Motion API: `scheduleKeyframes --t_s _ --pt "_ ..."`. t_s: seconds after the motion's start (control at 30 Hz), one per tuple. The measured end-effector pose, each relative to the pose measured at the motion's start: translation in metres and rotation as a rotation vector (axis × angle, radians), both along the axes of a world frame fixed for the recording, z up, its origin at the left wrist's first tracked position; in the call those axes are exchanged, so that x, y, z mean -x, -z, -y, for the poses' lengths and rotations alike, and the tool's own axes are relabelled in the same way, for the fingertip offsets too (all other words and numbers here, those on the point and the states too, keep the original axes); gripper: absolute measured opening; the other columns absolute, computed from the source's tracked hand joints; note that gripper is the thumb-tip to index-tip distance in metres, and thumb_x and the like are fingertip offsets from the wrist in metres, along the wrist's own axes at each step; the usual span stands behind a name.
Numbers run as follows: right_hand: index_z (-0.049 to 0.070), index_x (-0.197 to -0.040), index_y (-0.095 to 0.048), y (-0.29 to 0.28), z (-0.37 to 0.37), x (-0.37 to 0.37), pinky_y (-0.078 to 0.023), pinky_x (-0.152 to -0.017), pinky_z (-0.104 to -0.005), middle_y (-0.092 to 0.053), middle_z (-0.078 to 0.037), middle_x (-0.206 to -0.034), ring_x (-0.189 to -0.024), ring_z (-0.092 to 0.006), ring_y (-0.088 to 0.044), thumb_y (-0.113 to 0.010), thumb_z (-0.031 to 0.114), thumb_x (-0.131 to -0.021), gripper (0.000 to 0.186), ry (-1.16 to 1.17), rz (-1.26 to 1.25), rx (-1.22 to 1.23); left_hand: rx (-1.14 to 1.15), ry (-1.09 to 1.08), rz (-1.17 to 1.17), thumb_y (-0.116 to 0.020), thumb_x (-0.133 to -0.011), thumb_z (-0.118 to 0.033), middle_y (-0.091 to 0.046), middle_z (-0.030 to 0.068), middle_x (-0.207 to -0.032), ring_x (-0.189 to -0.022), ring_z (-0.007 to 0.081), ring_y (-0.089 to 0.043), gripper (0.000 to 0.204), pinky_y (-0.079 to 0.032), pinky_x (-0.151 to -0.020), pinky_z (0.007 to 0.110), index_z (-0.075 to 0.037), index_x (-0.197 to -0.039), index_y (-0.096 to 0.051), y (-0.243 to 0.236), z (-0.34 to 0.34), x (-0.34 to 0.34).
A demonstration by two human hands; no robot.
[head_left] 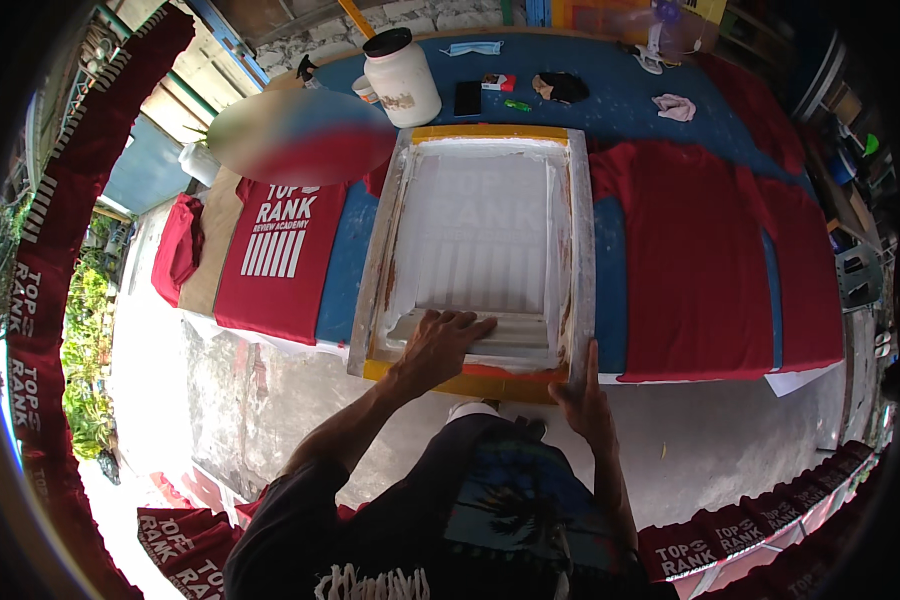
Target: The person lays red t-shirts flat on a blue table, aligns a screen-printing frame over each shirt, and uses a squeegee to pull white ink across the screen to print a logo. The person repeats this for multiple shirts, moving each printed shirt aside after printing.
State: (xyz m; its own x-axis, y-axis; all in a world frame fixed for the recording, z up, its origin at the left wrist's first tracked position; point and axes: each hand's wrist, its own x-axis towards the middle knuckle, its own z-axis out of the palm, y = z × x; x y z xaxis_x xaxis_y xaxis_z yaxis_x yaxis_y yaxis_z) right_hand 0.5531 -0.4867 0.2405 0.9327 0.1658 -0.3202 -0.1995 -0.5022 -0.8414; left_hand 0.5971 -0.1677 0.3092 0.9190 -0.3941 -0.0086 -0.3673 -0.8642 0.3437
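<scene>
A wooden screen-printing frame (582,240) lies on the table in front of me, its mesh (480,215) smeared white around the borders. Inside its near end rests a long pale squeegee (518,335). My left hand (445,340) is closed over the squeegee's left part, fingers across its top. My right hand (585,400) grips the frame's near right corner, one finger stretched along the side rail. Through the mesh a faint printed design shows; what lies beneath the frame is mostly hidden.
A printed red shirt (275,265) lies left of the frame, and a plain red shirt (685,260) lies to its right on the blue table (610,290). Behind stand a white tub (402,80) with a dark lid and a phone-like black slab (467,98). Printed red shirts (45,330) hang at left.
</scene>
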Motion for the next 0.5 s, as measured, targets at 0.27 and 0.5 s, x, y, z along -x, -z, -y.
scheduleKeyframes --t_s 0.27,0.5 --pt "0.019 -0.177 0.001 0.017 0.004 0.004 -0.054 -0.110 -0.0570 -0.067 -0.037 -0.139 -0.126 -0.0560 -0.068 -0.080 0.040 -0.099 0.115 0.029 0.074 -0.059 0.137 0.019 -0.034 -0.061 -0.086 0.009 -0.075 0.0146 -0.137 -0.123 0.0337 -0.073 0.064 -0.052 -0.114 0.052 -0.012 -0.146 -0.069 -0.051 -0.003 -0.012" --pt "0.015 -0.177 -0.001 0.015 0.002 0.003 -0.056 -0.106 -0.0562 -0.065 -0.039 -0.141 -0.123 -0.0554 -0.070 -0.082 0.040 -0.099 0.115 0.027 0.129 -0.101 0.041 -0.021 -0.073 -0.066 -0.091 0.005 -0.068 0.0178 -0.147 -0.139 0.0363 -0.062 0.064 -0.043 -0.119 0.053 -0.017 -0.151 -0.067 -0.025 0.020 0.043"
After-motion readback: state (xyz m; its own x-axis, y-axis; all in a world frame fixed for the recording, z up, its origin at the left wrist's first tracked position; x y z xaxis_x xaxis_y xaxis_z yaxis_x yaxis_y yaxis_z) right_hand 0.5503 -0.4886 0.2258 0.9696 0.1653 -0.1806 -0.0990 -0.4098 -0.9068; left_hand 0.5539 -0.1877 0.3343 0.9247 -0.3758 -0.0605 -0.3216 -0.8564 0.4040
